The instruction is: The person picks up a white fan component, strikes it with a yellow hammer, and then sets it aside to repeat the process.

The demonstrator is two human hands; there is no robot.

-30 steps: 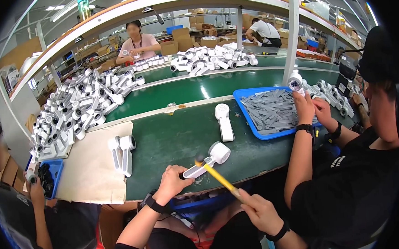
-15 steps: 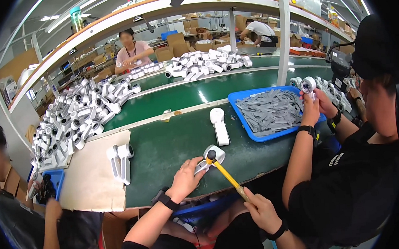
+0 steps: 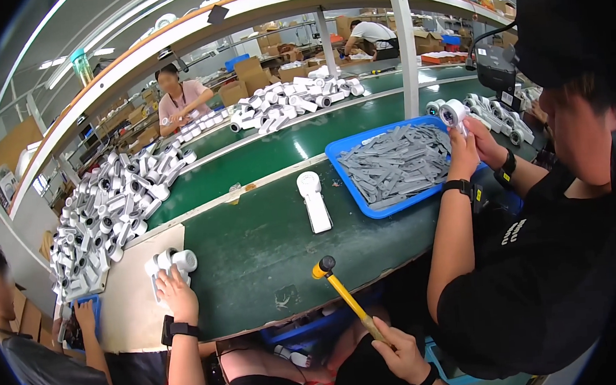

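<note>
On the green table (image 3: 269,244), the left hand (image 3: 175,289) lies on white parts (image 3: 171,263), fingers flat together; the right hand (image 3: 400,342) squeezes a yellow hammer (image 3: 344,295).

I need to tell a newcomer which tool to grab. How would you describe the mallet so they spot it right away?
Start at the green bench in front of the wearer, then look to its near edge. The mallet hangs there in the right hand. Unlike the white and grey parts around, it has a slim yellow handle and a small black-and-orange head.
</note>
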